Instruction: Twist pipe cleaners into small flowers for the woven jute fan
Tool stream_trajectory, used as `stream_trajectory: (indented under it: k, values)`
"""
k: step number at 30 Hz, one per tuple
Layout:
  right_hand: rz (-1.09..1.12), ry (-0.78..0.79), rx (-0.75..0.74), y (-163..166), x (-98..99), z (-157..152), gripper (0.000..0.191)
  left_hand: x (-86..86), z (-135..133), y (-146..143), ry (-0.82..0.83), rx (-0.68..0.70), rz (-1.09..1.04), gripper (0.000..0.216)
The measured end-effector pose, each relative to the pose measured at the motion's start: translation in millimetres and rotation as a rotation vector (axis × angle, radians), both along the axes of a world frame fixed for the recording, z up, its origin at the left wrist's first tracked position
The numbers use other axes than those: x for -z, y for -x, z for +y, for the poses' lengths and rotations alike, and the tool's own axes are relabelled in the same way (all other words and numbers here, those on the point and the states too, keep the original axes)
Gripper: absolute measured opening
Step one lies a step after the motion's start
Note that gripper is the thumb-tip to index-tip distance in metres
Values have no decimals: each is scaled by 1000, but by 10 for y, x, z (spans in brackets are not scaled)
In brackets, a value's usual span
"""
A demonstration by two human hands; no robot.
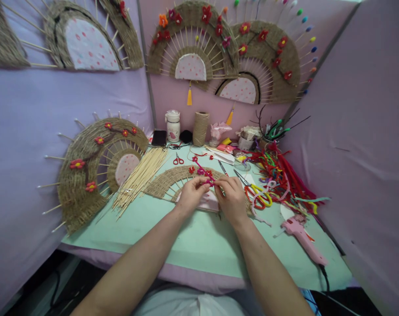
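Observation:
Over a woven twine fan (160,183) on the table, both my hands pinch a magenta pipe cleaner (204,171). My left hand (193,195) grips its bent lower part between thumb and fingertips. My right hand (232,197) pinches the same part from the other side, and a straight length points up and away. Red and magenta pipe-cleaner flowers (192,170) lie on or just behind the fan's upper edge. The fan's pale dotted centre (208,201) shows below my hands. My fingers partly hide the bent part and the fan's right half.
Red-handled scissors (178,160) lie behind the fan. Larger scissors with yellow handles (263,195) lie right, near a heap of pipe cleaners (278,166) and a pink glue gun (303,241). Thin sticks (142,177) and a finished fan (84,175) are left. A twine spool (200,128) stands behind.

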State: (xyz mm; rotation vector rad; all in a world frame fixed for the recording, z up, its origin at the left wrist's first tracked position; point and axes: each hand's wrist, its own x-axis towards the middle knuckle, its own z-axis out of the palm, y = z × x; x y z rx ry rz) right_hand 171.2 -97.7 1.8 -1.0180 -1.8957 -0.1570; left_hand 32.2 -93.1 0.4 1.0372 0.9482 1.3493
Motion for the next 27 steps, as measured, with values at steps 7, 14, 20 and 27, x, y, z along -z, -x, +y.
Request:
stream_trajectory:
  k: [7, 14, 20, 27]
  values:
    - [-92, 29, -52, -14, -3, 13, 15, 6, 10, 25, 14, -29, 129, 13]
    - [-138, 44, 49, -32, 36, 19, 19, -27, -17, 40, -6, -31, 175, 14]
    - [-100, 26, -24, -48, 20, 26, 23, 48, 40, 66, -24, -24, 204, 16]
    - [-94, -91, -29, -19, -40, -27, 20, 34, 40, 91, -131, -184, 236, 19]
